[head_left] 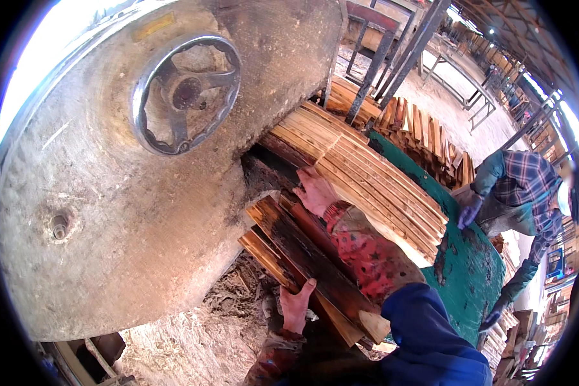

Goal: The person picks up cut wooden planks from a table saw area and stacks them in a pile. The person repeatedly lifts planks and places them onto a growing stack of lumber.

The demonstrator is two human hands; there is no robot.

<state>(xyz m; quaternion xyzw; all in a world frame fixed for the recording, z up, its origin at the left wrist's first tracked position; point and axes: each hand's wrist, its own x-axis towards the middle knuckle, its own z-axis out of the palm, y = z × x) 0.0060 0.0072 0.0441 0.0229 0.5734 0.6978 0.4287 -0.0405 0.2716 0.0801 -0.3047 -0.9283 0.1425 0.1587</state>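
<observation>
Several rough wooden boards (309, 254), some with dark bark-stained faces, lie in a slanting stack close in front of me. My left hand (296, 305) is closed on the near-left edge of these boards, thumb over the top and fingers hidden beneath. Past the stack's far side, my right hand (316, 192) reaches beside the dark saw bed, its fingers apart and nothing visible in them. Beyond it lies a row of fresh-cut, pale planks (373, 180), side by side. Both forearms wear stained red patterned sleeves.
A large metal machine housing with a handwheel (186, 95) fills the left. On the right, a co-worker (527, 186) in a plaid shirt and gloves leans over a green table (476, 276). Stacked timber (424, 132) stands behind the planks. Sawdust (193, 341) covers the lower left.
</observation>
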